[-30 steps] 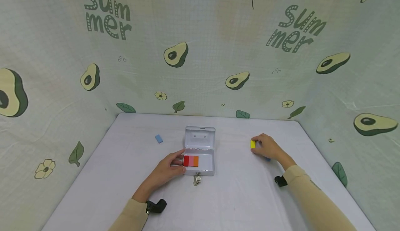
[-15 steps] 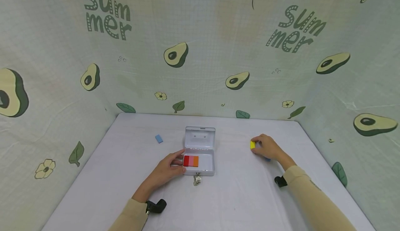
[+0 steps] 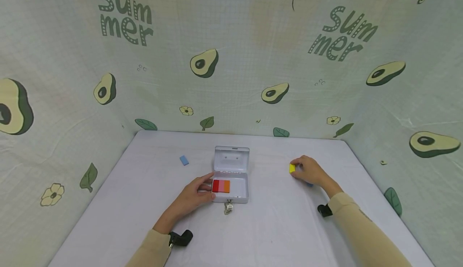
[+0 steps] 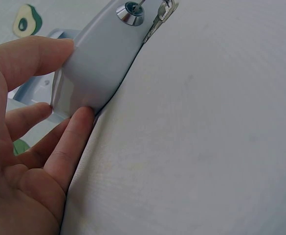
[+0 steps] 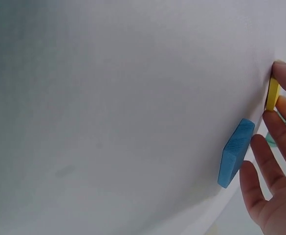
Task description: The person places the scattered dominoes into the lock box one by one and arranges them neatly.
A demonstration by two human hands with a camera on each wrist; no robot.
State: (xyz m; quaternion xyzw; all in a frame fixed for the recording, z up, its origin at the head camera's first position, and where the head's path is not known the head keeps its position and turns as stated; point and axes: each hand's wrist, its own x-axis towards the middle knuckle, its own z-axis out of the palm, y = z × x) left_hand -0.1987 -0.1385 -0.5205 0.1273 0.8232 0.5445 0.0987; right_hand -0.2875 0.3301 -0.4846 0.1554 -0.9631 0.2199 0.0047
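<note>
A small pale-grey metal cash box [image 3: 238,200] stands mid-table with its lid [image 3: 231,159] raised. Red [image 3: 215,186], pink [image 3: 221,186] and orange [image 3: 226,186] blocks lie side by side in its left half. My left hand [image 3: 193,194] holds the box's left side, thumb at the front corner, index finger toward the back. Keys [image 3: 228,207] hang from the front lock. Off to the right, my right hand [image 3: 309,170] pinches a yellow block [image 3: 291,168] between thumb and fingers, low at the tabletop. A blue block [image 5: 236,152] lies close by the other fingertips, mostly hidden by the hand in the head view.
A light-blue block [image 3: 184,160] lies on the white-covered table [image 3: 253,235], back left of the box. Cloth walls [image 3: 238,58] printed with avocados enclose the table at the back and both sides.
My right hand and the yellow block have shifted very slightly toward me, and the block looks a little turned. The left hand and the box have stayed put.
</note>
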